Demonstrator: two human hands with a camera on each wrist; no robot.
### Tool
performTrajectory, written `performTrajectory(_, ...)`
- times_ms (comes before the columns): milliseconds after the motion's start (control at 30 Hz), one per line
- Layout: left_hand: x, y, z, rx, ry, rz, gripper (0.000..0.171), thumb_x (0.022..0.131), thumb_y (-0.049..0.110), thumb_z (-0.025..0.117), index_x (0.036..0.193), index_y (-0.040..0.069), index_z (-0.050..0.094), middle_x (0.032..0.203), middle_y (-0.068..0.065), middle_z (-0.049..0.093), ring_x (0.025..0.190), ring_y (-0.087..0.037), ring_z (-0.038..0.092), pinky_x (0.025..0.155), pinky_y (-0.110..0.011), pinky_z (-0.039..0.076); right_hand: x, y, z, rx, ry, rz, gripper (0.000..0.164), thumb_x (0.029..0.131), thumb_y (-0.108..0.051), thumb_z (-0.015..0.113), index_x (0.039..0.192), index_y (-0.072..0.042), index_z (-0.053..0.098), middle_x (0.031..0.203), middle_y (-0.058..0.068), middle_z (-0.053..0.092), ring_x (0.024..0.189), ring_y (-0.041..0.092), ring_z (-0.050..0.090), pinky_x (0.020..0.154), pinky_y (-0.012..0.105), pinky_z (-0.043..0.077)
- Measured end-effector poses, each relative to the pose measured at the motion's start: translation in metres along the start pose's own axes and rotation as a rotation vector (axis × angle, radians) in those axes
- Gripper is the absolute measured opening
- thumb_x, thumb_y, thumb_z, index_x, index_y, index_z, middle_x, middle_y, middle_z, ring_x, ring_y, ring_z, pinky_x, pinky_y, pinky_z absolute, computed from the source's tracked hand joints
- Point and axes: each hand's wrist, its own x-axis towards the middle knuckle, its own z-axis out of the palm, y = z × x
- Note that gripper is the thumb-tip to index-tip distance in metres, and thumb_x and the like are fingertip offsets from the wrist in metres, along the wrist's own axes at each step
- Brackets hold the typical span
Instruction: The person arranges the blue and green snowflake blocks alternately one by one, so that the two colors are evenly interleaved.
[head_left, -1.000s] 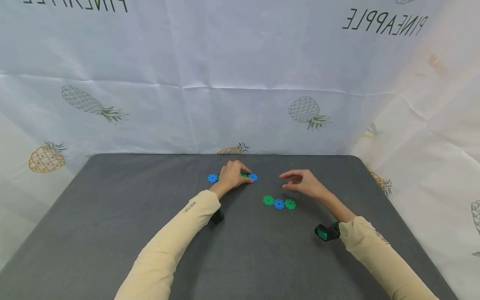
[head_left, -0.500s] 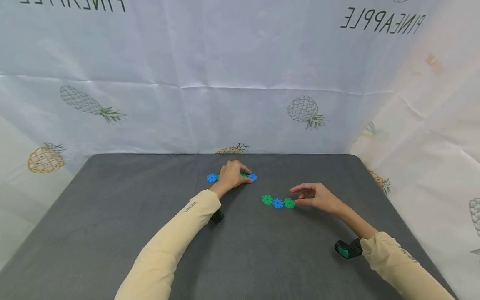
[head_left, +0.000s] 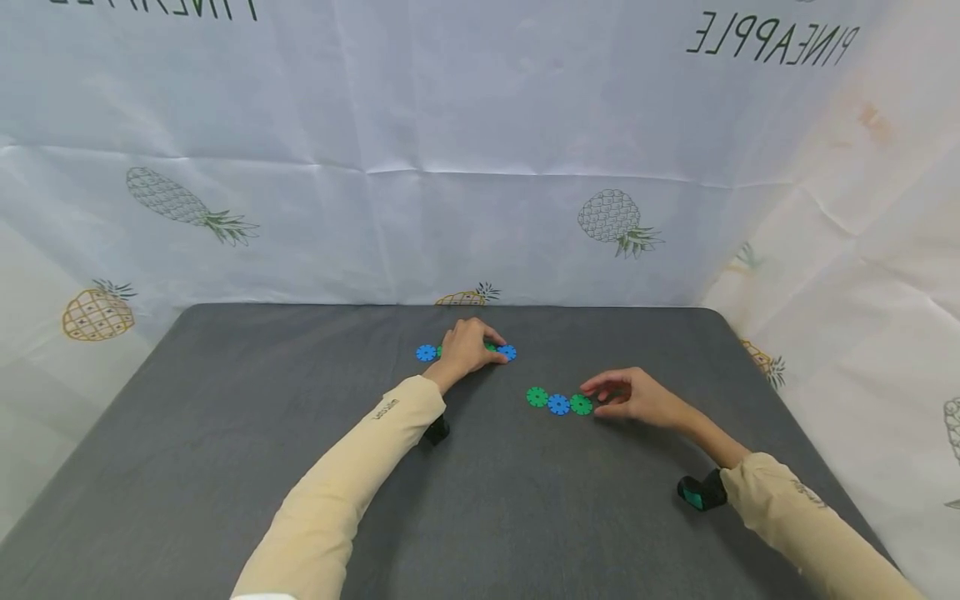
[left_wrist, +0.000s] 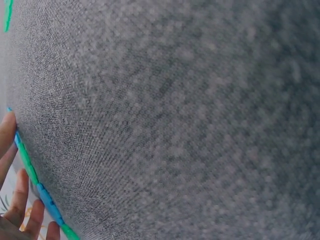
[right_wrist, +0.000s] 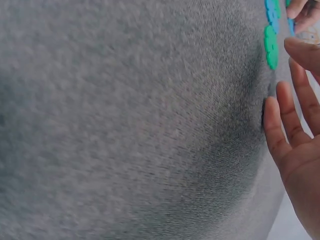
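Observation:
Toward the table's back, my left hand lies over a row of notched plastic discs. Its thumb and index finger pinch the blue disc at the row's right end. A second blue disc shows at the left end; the hand covers the middle. Nearer to me lies a shorter row: a green disc, a blue disc and another green disc. My right hand is beside that last green disc, thumb and index fingertips right at its edge. In the right wrist view the fingers are spread and relaxed.
Both rows lie flat on a grey cloth-covered table. A white curtain with pineapple prints hangs behind its back edge and on the right. A black wrist camera sits under the right sleeve.
My right hand has come down and toward me, from above and behind the front row to the right green disc's edge. The left hand and both rows have stayed in place.

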Motion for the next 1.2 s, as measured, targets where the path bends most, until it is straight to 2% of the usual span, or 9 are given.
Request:
performTrajectory(133,0.000,0.000,0.000,0.002,-0.002,-0.005,0.027,0.079,0.036,0.080,0.103,0.024,0.077,0.121,-0.002,0.063,0.106,-0.026,0.054,0.091,-0.045,0.043,0.006,0.004,-0.002,-0.029,-0.029,-0.022,0.036,0.087,-0.004,0.070,0.118,0.012,0.060,0.111,0.025,0.064,0.090,0.027,0.058,0.074,0.029,0.054)
performTrajectory(367,0.000,0.000,0.001,0.010,-0.001,0.000,0.027,0.079,0.037,0.079,0.103,0.025,0.077,0.121,-0.001,0.063,0.106,-0.027,0.054,0.089,-0.044,0.042,0.008,0.007,-0.003,-0.056,-0.051,-0.052,0.035,0.087,-0.004,0.070,0.117,0.010,0.061,0.110,0.024,0.064,0.089,0.027,0.057,0.069,0.028,0.052)
performTrajectory(767,0.003,-0.001,0.000,0.009,-0.023,-0.025,0.028,0.079,0.038,0.079,0.104,0.026,0.077,0.122,0.000,0.062,0.109,-0.026,0.053,0.092,-0.045,0.042,0.016,0.005,-0.004,-0.050,-0.056,-0.022,0.037,0.085,-0.004,0.072,0.118,0.010,0.062,0.110,0.023,0.065,0.089,0.029,0.059,0.067,0.028,0.052)
performTrajectory(933,0.003,-0.002,0.001,0.007,-0.007,-0.010,0.028,0.078,0.037,0.080,0.103,0.025,0.077,0.119,0.000,0.064,0.103,-0.025,0.055,0.087,-0.043,0.043,0.027,0.000,-0.005,-0.046,-0.073,-0.041,0.037,0.085,-0.003,0.072,0.117,0.010,0.062,0.111,0.025,0.064,0.090,0.033,0.058,0.069,0.031,0.053)
performTrajectory(1100,0.002,-0.002,0.001,0.012,0.014,0.010,0.028,0.078,0.037,0.080,0.102,0.025,0.077,0.117,0.000,0.065,0.094,-0.024,0.058,0.076,-0.037,0.044,0.042,-0.003,-0.003,-0.054,-0.092,-0.022,0.036,0.084,-0.003,0.072,0.118,0.008,0.063,0.113,0.022,0.066,0.093,0.032,0.059,0.071,0.030,0.053)
performTrajectory(1200,0.002,-0.001,0.002,0.015,0.016,0.008,0.028,0.077,0.038,0.080,0.102,0.026,0.077,0.117,0.000,0.065,0.093,-0.024,0.057,0.076,-0.037,0.044,0.051,-0.005,0.000,-0.057,-0.105,-0.020,0.036,0.084,-0.003,0.072,0.118,0.007,0.064,0.113,0.020,0.066,0.094,0.031,0.059,0.073,0.032,0.054)
